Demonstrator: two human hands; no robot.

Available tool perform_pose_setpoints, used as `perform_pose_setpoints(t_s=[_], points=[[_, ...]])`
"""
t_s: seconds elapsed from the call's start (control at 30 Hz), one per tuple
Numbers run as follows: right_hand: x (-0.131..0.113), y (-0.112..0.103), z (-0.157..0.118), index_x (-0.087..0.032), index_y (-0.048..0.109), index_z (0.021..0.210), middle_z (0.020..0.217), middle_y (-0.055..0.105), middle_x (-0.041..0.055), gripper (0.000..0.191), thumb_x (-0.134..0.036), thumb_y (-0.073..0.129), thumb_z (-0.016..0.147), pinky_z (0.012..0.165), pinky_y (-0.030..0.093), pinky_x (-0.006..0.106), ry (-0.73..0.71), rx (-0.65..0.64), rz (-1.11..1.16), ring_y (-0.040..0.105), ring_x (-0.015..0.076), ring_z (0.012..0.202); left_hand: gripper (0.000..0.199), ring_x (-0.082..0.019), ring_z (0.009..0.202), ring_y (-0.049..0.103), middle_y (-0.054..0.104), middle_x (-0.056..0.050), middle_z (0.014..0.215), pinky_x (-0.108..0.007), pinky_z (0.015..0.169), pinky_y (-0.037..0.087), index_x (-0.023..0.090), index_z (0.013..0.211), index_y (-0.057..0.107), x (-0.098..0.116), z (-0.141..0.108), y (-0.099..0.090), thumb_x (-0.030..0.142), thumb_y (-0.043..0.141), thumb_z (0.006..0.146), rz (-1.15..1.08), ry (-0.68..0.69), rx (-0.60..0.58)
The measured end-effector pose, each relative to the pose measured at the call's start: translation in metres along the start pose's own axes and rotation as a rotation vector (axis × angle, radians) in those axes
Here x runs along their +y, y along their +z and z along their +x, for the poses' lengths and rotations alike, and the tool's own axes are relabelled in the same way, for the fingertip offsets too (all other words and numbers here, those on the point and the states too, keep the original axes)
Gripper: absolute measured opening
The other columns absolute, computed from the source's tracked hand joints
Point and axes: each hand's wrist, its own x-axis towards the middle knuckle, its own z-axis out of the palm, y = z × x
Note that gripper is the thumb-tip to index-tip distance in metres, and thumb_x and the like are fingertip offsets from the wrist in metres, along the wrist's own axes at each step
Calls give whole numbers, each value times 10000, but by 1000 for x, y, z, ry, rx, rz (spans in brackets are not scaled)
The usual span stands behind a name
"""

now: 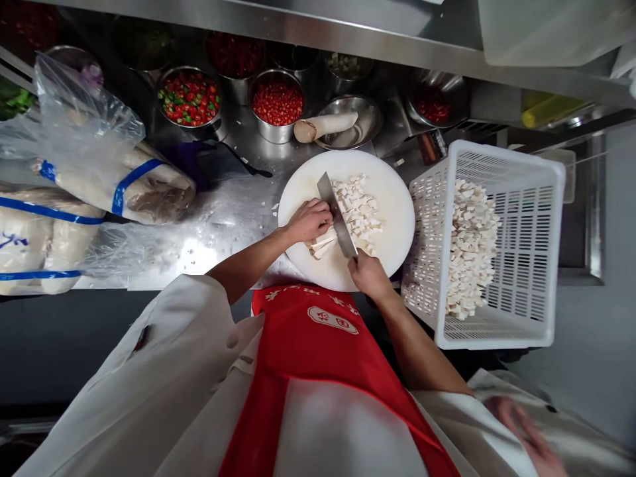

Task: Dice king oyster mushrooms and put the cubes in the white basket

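Observation:
A round white cutting board (395, 232) lies on the steel counter. My right hand (370, 273) grips the handle of a cleaver (337, 215), whose blade stands across the board. Left of the blade, my left hand (311, 220) has its fingers curled over king oyster mushroom strips (322, 246) and presses them down, knuckles close to the steel. Diced mushroom (358, 205) lies in a loose pile to the right of the blade. The far ends of the strips are hidden under my fingers.
Right of the board, a white slotted basket (557, 252) holds diced mushroom (471, 252). Bagged mushrooms (156, 185) lie left. Behind are chopped chillies (277, 103) and a whole mushroom (325, 126) leaning on a steel bowl (365, 136). Another person's hand (529, 430) shows blurred at lower right.

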Motion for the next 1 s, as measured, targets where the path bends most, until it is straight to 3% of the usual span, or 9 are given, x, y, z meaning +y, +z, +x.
perform_pose_setpoints(t_s=[0.13, 0.33, 0.43, 0.6, 0.67, 0.77, 0.87, 1.0], points=[[-5, 4, 17, -142, 628, 1066, 914, 738, 140, 298, -275, 386, 954, 701, 386, 296, -15, 45, 14, 675, 263, 852, 95, -225, 1068, 500, 608, -51, 1088, -389, 922, 380, 215, 900, 671, 3, -4, -4, 262, 599, 858, -7, 2, 27], [12, -28, -28, -166, 624, 982, 841, 734, 107, 283, -342, 404, 952, 672, 389, 287, -51, -19, 57, 673, 241, 781, 64, -225, 1048, 499, 619, -41, 1049, -403, 910, 351, 219, 804, 670, 1, -13, -6, 237, 617, 836, -39, -35, 100], [8, -19, -26, -172, 625, 940, 834, 734, 110, 249, -306, 414, 939, 664, 388, 290, -59, -63, 32, 666, 239, 764, 91, -217, 994, 504, 624, -41, 990, -395, 890, 358, 217, 804, 673, -1, -13, -1, 217, 592, 844, -64, -36, 70], [-7, 14, 11, -140, 627, 1069, 925, 741, 140, 297, -275, 395, 940, 713, 403, 295, -47, 33, 27, 667, 261, 854, 116, -213, 988, 506, 622, -46, 993, -382, 887, 372, 209, 825, 674, -1, -13, 1, 249, 576, 869, -77, -22, 51], [-7, 11, 13, -143, 628, 1070, 920, 741, 133, 309, -294, 386, 950, 719, 403, 295, -57, 45, 37, 671, 260, 848, 123, -210, 998, 511, 625, -45, 997, -380, 897, 375, 205, 814, 671, -1, -15, -4, 273, 586, 871, -89, -18, 51], [2, -9, -6, -149, 628, 1036, 873, 735, 124, 308, -324, 387, 958, 704, 393, 293, -71, 47, 52, 675, 257, 828, 130, -213, 1021, 511, 627, -46, 997, -385, 915, 373, 201, 788, 665, -2, -18, -11, 292, 607, 861, -95, -45, 98], [7, -24, -27, -169, 624, 975, 815, 727, 103, 263, -330, 418, 952, 662, 376, 282, -72, -42, 69, 673, 238, 781, 103, -220, 1030, 503, 626, -49, 995, -393, 917, 372, 202, 787, 667, -5, -22, -11, 270, 615, 846, -92, -60, 123], [-3, -7, -21, -162, 629, 972, 873, 735, 128, 235, -274, 425, 938, 659, 376, 292, -62, -89, 38, 677, 255, 809, 106, -213, 977, 505, 625, -44, 964, -381, 895, 394, 204, 790, 666, -6, -23, -5, 257, 599, 852, -101, -44, 70]])
